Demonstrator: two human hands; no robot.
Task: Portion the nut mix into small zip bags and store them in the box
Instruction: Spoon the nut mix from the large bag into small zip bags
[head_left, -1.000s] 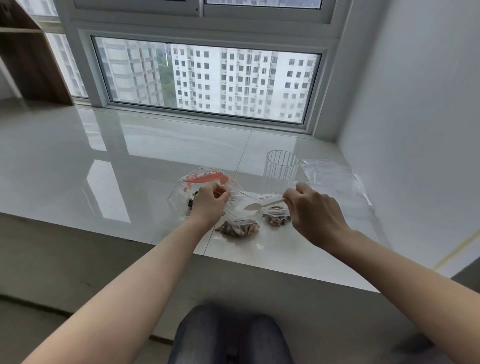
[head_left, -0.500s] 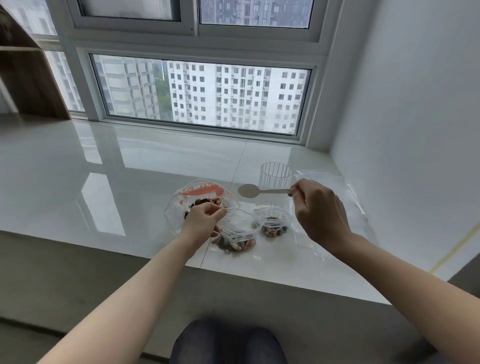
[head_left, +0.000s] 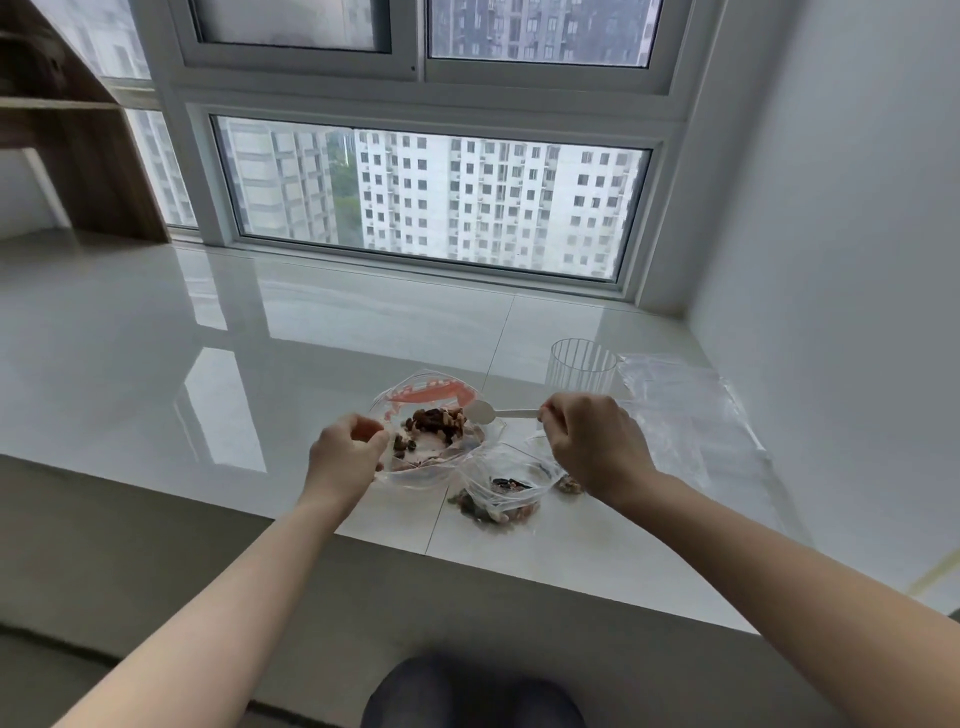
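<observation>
Low in the frame's centre, a small clear zip bag (head_left: 501, 493) of nuts sits open on the glossy white worktop (head_left: 156, 364). Above it, the left hand (head_left: 345, 457) pinches the large clear nut-mix bag (head_left: 426, 431); the right hand (head_left: 597, 447) grips a pale plastic spoon (head_left: 493, 413) over it. A floppy rim could spill nuts.
</observation>
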